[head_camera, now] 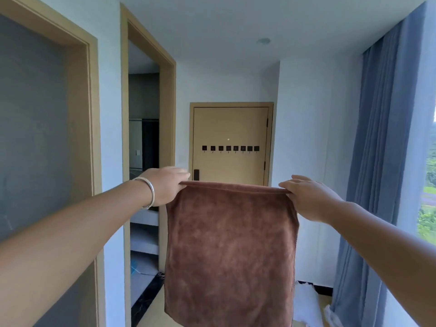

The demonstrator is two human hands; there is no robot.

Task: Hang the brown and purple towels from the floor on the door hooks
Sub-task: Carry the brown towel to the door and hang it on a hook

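Brown towel (232, 251) off floor — left hand (166, 185) and right hand (309, 199) pinch its top corners, spread. Door hooks (230, 148) bare, well ahead; purple towel unseen — both hangings remain.

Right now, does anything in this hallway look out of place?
Yes: crumpled white cloth or paper lies on the floor beside the blue curtain, right of the brown towel. The row of door hooks looks level and bare.

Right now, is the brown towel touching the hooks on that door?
Apart. The head view shows both hands, left hand and right hand, pinching the brown towel by its top corners, well short of the door hooks down the hall.
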